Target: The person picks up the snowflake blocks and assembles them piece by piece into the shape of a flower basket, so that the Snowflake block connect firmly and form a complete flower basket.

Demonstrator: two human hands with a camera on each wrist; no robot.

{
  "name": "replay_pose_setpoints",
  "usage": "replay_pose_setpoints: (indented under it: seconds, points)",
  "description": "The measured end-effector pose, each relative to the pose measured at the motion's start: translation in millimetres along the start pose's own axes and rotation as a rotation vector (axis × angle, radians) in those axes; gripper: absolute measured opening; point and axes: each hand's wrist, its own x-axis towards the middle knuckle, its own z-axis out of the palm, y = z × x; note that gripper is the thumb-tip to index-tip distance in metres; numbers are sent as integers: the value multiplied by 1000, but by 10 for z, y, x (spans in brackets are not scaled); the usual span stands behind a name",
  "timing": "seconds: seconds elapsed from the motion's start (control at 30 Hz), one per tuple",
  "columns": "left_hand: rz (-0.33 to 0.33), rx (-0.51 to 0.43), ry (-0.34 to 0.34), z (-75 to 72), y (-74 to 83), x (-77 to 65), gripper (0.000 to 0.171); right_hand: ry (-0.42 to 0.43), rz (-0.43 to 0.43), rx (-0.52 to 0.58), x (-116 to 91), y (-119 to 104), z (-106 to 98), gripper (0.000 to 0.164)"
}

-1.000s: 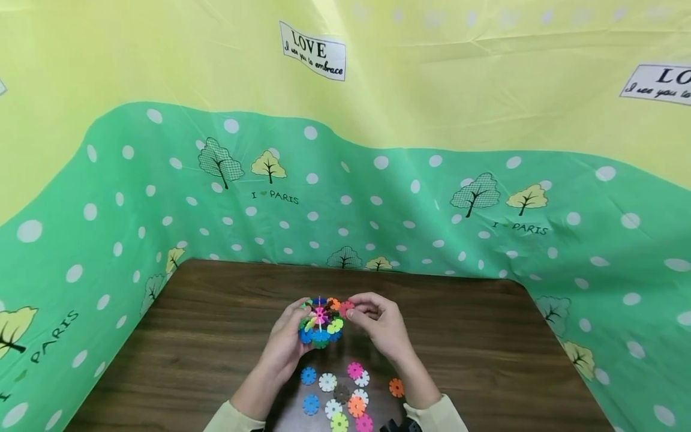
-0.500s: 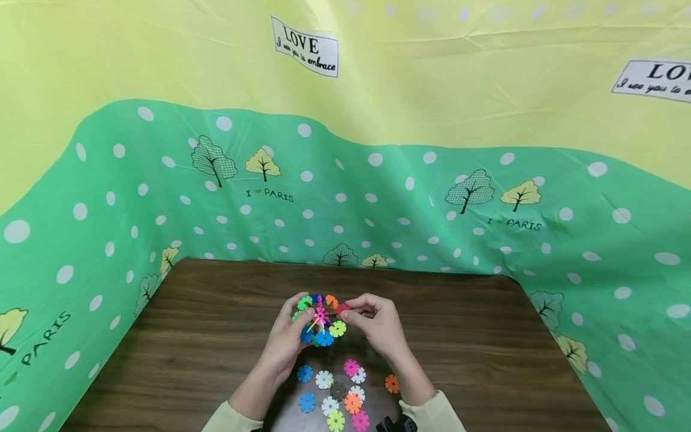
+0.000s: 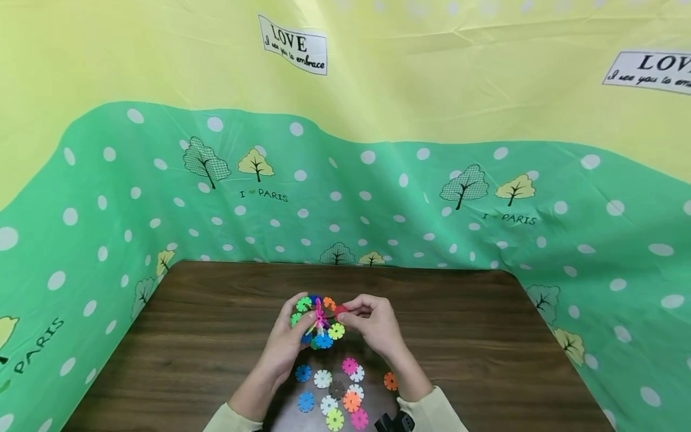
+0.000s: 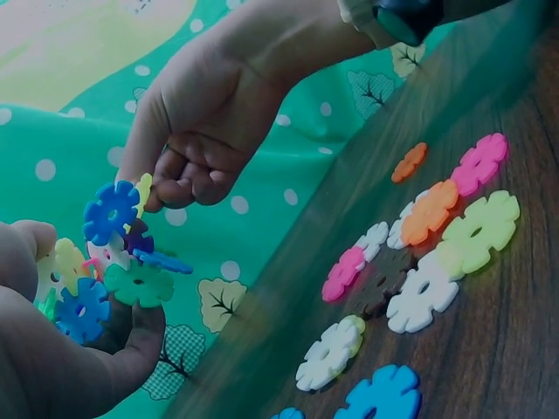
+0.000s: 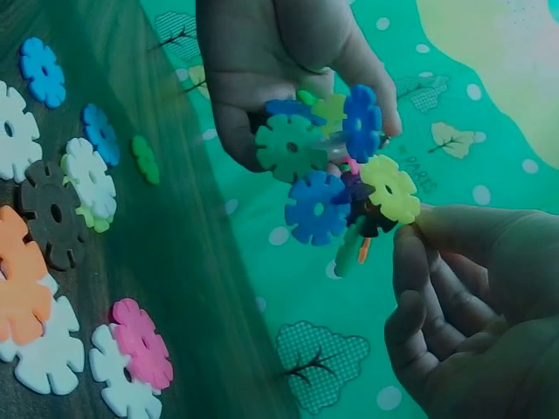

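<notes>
My left hand point(image 3: 283, 336) grips a rounded cluster of interlocking snowflake discs point(image 3: 324, 341) above the table, its thumb lying across the near side. Blue, green, yellow, orange and pink discs make up the cluster, with a pink one point(image 3: 320, 318) at the middle of the face toward me. At the cluster's right side, my right hand point(image 3: 378, 327) pinches a red disc point(image 3: 341, 310) between thumb and forefinger, right at the cluster's edge. From the right wrist view, those fingertips meet beside a yellow disc point(image 5: 390, 188), and the red disc is hidden there.
Loose snowflake discs lie on the dark wood table point(image 3: 459, 348) below the hands, among them a blue disc point(image 3: 306, 402), a brown disc point(image 3: 337, 390) and a pink disc point(image 3: 358, 419). An orange disc point(image 3: 390, 381) sits apart, near the right forearm. A patterned green-and-yellow curtain point(image 3: 399, 198) surrounds the table.
The cluster has turned a little in my left hand. My right hand has brought the red disc slightly left, in against the cluster's edge. The head view has shifted slightly.
</notes>
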Motion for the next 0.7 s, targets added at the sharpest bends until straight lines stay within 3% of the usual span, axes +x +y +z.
replay_pose_setpoints:
  seconds: [0.23, 0.47, 0.7]
  points:
    - [-13, 33, 16, -12, -11, -4, 60, -14, -15, -24, 10, 39, 28, 16]
    - [-68, -137, 60, -23, 6, 10, 73, 34, 97, 80, 17, 53, 36, 21]
    - [-39, -297, 29, -39, 35, -2, 71, 87, 114, 161, 28, 23, 69, 23]
